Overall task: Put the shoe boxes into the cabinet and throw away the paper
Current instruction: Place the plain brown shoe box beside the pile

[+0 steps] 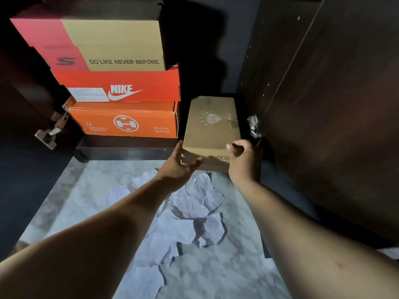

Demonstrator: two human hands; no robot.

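Standing close, I see three shoe boxes stacked inside the cabinet [248,67]: the tan and red box [112,43] on top, the Nike box [129,88] under it, the orange box [124,123] at the bottom. A plain brown box [210,124] sits beside them, partly past the cabinet's front edge. I think it needs one more push. The crumpled paper [183,214] lies on the floor, not thrown away yet. The right hand [243,157] curls around the box's near right corner. The left hand [180,164] is spread wide, fingers loose against the near left corner.
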